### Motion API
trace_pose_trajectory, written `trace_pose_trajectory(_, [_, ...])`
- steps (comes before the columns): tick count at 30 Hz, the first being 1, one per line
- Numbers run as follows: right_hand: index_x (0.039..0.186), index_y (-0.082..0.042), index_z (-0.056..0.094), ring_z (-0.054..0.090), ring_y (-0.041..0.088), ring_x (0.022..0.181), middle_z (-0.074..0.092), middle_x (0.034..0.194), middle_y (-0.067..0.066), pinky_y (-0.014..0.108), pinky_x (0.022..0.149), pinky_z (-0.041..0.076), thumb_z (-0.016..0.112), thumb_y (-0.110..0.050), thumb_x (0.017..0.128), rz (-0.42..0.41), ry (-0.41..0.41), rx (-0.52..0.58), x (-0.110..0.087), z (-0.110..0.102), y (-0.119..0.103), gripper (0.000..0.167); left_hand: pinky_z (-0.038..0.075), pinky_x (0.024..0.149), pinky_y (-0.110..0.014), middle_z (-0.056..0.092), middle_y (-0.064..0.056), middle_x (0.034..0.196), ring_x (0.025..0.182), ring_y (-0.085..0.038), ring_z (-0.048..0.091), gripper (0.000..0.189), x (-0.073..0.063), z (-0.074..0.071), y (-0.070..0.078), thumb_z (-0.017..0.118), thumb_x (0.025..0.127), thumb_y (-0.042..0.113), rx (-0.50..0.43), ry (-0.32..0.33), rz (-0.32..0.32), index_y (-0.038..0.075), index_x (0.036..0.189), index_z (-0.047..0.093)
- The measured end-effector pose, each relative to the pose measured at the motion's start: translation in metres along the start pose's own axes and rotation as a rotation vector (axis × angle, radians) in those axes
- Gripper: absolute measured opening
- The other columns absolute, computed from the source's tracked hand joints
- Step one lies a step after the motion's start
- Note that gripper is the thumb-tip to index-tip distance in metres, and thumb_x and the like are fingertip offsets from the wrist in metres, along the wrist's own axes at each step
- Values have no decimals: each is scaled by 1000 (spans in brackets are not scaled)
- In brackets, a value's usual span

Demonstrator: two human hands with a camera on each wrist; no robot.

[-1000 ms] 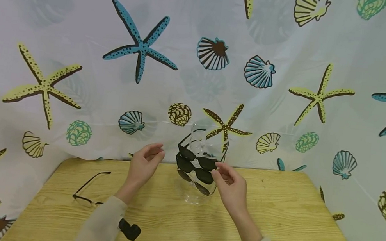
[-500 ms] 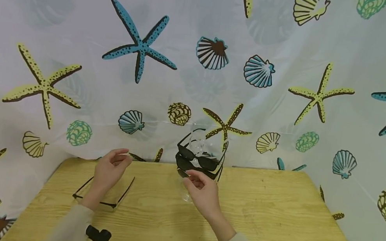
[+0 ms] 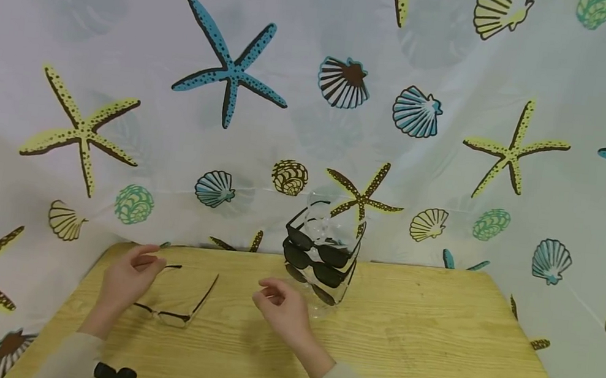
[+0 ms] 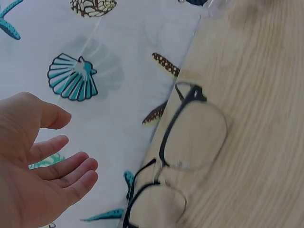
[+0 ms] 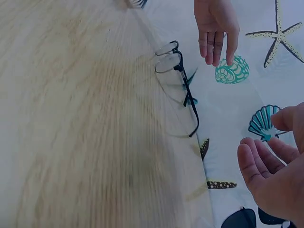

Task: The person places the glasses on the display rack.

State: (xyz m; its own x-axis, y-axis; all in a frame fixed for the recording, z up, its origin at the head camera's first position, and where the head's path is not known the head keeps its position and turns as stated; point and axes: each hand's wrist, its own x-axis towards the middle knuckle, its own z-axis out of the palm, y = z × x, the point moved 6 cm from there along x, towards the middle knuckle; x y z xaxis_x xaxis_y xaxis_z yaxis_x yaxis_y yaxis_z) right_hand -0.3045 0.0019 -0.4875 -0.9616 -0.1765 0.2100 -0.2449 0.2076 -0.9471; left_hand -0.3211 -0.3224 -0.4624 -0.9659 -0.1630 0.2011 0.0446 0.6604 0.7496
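My left hand (image 3: 127,281) hovers over the left side of a pair of half-rim eyeglasses (image 3: 190,319), holding nothing, its fingers loosely bent. The glasses lie on the table with their temples spread, partly hidden by this hand. In the left wrist view, their dark browline (image 4: 171,128) is to the right of the hand. My right hand (image 3: 284,313), also holding nothing, is between the glasses and a clear display stand (image 3: 319,311). Three pairs of dark sunglasses hang on that stand one above another: a top pair (image 3: 333,255), a middle pair (image 3: 328,275) and a bottom pair (image 3: 323,295).
The light wooden table (image 3: 431,344) runs to a white curtain (image 3: 263,148) printed with starfish and shells, which hangs behind and at both sides. The stand is near the table's back edge. A dark wrist camera (image 3: 115,377) sits on the left sleeve.
Both hands have moved left: the left from beside the stand to over the eyeglasses, the right away from the front of the sunglasses. The sunglasses stay on the stand.
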Motion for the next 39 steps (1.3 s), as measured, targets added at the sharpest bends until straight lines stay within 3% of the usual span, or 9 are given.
trace_pose_trajectory(3, [125, -11, 76, 68, 12, 90, 75, 106, 8, 25, 73, 56, 73, -25, 100, 19, -15, 16, 0, 10, 1, 29, 61, 88, -48, 64, -33, 137, 123, -48, 66, 59, -3, -6, -10, 59, 108, 42, 38, -25, 11, 1, 149, 56])
trace_pose_trajectory(5, [125, -11, 76, 67, 11, 89, 75, 106, 7, 24, 73, 56, 73, -25, 100, 24, -31, 18, 1, 18, 3, 29, 61, 88, -51, 63, -35, 137, 123, -50, 65, 60, -5, -10, -19, 59, 108, 42, 72, -39, 14, -1, 150, 54])
trace_pose_trajectory(12, [126, -9, 75, 65, 5, 86, 76, 105, 6, 22, 75, 55, 73, -25, 100, 30, -104, 15, 2, 47, 10, 30, 62, 81, -48, 65, -36, 133, 120, -51, 66, 66, -11, -22, -47, 57, 108, 45, 134, -99, -48, -5, 150, 51])
trace_pose_trajectory(21, [128, -5, 73, 65, 2, 83, 76, 104, 6, 22, 73, 55, 72, -25, 100, 49, -166, -23, 3, 77, 16, 34, 59, 87, -56, 68, -32, 133, 115, -47, 70, 76, -15, -27, -66, 54, 107, 53, 150, -164, -138, -5, 155, 45])
trace_pose_trajectory(27, [130, 0, 70, 67, 3, 82, 76, 105, 8, 21, 71, 55, 71, -23, 99, 54, -200, -7, 1, 90, 15, 38, 60, 86, -53, 67, -32, 134, 117, -46, 70, 76, -21, -28, -76, 54, 108, 52, 117, -235, -169, -5, 157, 41])
trace_pose_trajectory(33, [133, 1, 69, 68, 3, 81, 76, 104, 7, 22, 70, 57, 71, -20, 100, 87, -218, 18, 1, 101, 17, 39, 61, 80, -41, 70, -31, 130, 114, -43, 73, 67, -27, -21, -77, 56, 110, 42, 72, -222, -135, -7, 154, 46])
trace_pose_trajectory(39, [131, -2, 70, 69, 5, 83, 76, 102, 3, 22, 72, 57, 73, -21, 99, 117, -198, -5, 0, 108, 17, 38, 62, 84, -47, 73, -28, 127, 115, -43, 72, 63, -29, -17, -76, 54, 111, 41, 102, -215, -128, -8, 151, 50])
